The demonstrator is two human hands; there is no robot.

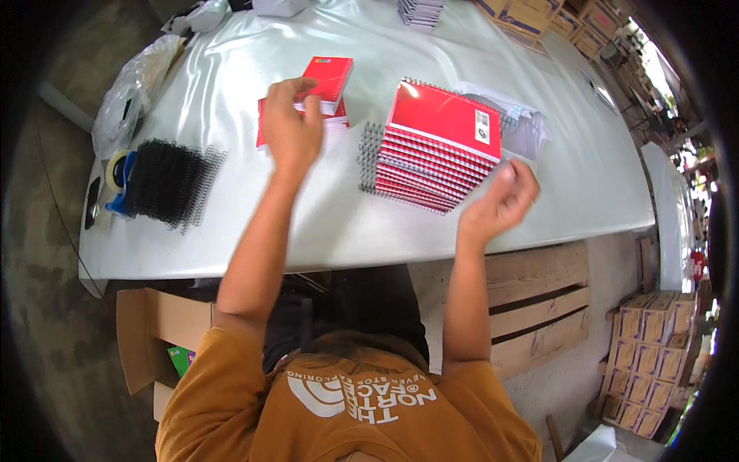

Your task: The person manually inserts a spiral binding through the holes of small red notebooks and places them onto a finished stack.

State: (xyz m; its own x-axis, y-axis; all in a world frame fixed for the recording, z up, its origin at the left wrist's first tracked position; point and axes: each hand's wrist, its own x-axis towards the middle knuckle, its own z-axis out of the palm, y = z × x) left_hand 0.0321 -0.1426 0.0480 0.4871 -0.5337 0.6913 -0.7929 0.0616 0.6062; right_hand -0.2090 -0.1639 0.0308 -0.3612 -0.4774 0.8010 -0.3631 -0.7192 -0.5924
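Note:
My left hand (pixel 291 131) is over the smaller pile at the table's middle, thumb and fingers apart at the near left side of a red spiral notebook (pixel 332 77). More red notebooks (pixel 336 122) lie under that one, partly hidden by the hand. To the right stands a tall stack of red spiral notebooks (pixel 439 119), with wire coils sticking out on its left side. My right hand (pixel 499 204) is beside the stack's near right corner, palm up, fingers loosely curled and apart, with nothing seen in it.
Black spiral binding coils (pixel 173 185) lie at the left next to a blue tape dispenser (pixel 122 196). Clear plastic (pixel 135 96) rests on the table's left edge. Another pile of notebooks (pixel 422 11) and cardboard boxes (pixel 523 15) are at the far side. An open carton (pixel 178 314) sits below the near edge.

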